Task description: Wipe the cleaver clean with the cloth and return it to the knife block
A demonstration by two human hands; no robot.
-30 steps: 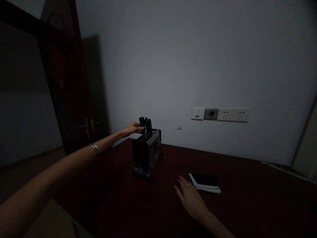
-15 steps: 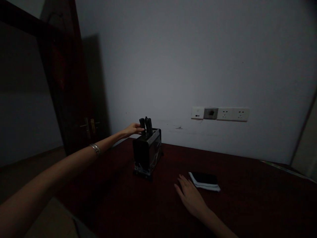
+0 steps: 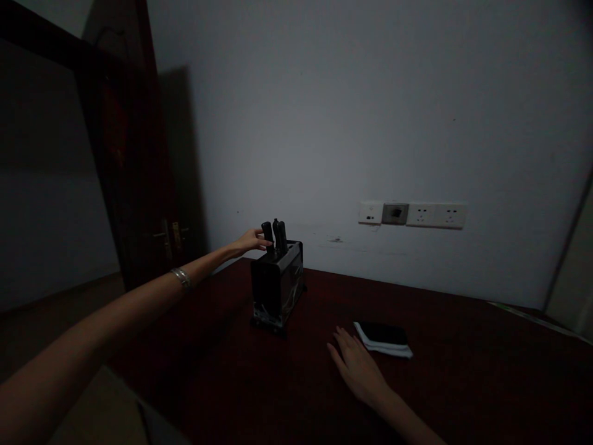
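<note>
A dark knife block with a shiny side panel stands upright on the dark red table. Several black handles stick up from its top. My left hand, a silver bracelet behind its wrist, reaches to the leftmost knife handle. The thumb and fingers close around this handle, and the knife's blade is hidden in the block. My right hand lies flat on the tabletop, fingers stretched out, holding nothing. Just beyond its fingertips is a folded white cloth with a flat black item on top.
Behind the table rises a pale wall with a row of sockets. At left stands a dark red door with a metal handle. A thin pale strip lies along the table's far right edge. The room is dim.
The view has shifted very slightly. My left hand stays at the leftmost knife handle, and my right hand rests in the same place.
</note>
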